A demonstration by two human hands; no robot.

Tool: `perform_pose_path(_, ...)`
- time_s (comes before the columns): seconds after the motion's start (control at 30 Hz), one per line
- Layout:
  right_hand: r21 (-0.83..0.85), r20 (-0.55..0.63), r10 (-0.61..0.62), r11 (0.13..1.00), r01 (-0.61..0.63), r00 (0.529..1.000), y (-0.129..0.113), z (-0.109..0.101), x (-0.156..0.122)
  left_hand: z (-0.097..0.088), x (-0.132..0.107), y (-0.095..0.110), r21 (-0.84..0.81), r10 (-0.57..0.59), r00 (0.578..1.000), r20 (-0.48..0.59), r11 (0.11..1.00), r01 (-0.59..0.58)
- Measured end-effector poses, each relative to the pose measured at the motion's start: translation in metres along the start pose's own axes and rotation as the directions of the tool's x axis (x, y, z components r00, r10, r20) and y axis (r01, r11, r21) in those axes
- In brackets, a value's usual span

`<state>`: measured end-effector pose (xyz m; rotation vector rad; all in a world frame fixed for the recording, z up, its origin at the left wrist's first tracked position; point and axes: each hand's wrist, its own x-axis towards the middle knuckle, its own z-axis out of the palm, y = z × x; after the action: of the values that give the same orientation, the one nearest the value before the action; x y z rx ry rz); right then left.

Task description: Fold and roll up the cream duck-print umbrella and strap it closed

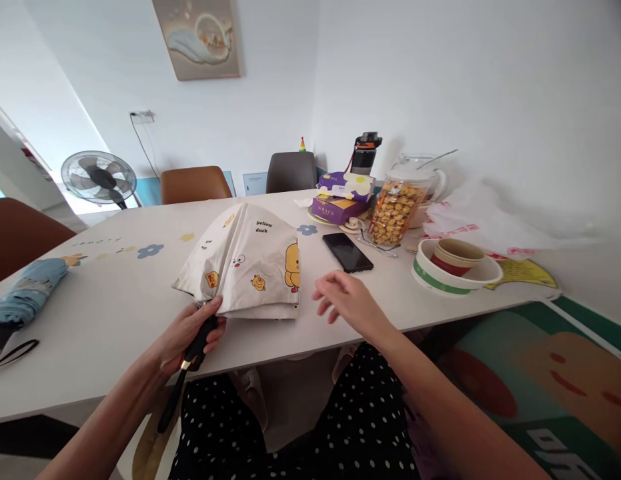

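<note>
A white umbrella [250, 267] printed with yellow ducks lies loosely folded over the table's front edge, its canopy baggy and spread. My left hand [200, 327] is wrapped round its black handle, just below the canopy. A black strap dangles from the handle's lower end. To the right of the canopy, my right hand [347, 300] hovers above the table with loosely bent fingers and holds nothing. Just beyond that hand lies a black phone [348, 252]. Folds of the canopy hide the umbrella's ribs.
A folded blue umbrella [27, 293] lies at the left. On the right are a jar of popcorn [394, 212], purple boxes [335, 208], a black bottle [364, 157], paper bowls [430, 280] and a plastic bag [485, 217]. Chairs [195, 185] and a fan [99, 177] stand beyond the table [105, 333].
</note>
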<state>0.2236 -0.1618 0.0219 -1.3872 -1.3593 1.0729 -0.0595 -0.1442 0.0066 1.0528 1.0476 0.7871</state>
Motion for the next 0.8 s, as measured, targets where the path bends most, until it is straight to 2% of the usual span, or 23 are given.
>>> perform_pose_path(0.07,0.031,0.037,0.022,0.999,-0.023,0.999,0.002,0.015,0.009,0.001,-0.002,-0.004,-0.014,0.0,1.0,0.005,1.0,0.001)
perform_pose_path(0.2,0.106,0.161,0.131,0.983,-0.149,0.978,0.008,0.044,0.018,0.006,-0.002,-0.009,-0.094,0.022,1.0,-0.008,0.995,-0.023)
perform_pose_path(0.33,0.193,0.222,0.149,0.962,-0.193,0.964,0.011,0.062,0.016,0.006,-0.001,-0.011,-0.126,0.0,0.999,-0.046,0.992,-0.005)
perform_pose_path(0.6,0.439,0.212,0.117,0.876,-0.201,0.97,0.018,0.087,0.005,-0.002,-0.001,-0.014,-0.115,-0.077,0.992,-0.097,0.991,0.066)
perform_pose_path(0.8,0.569,0.209,0.089,0.799,-0.195,0.974,0.023,0.086,0.005,0.008,-0.007,-0.005,-0.088,-0.192,0.964,-0.183,0.98,0.178)
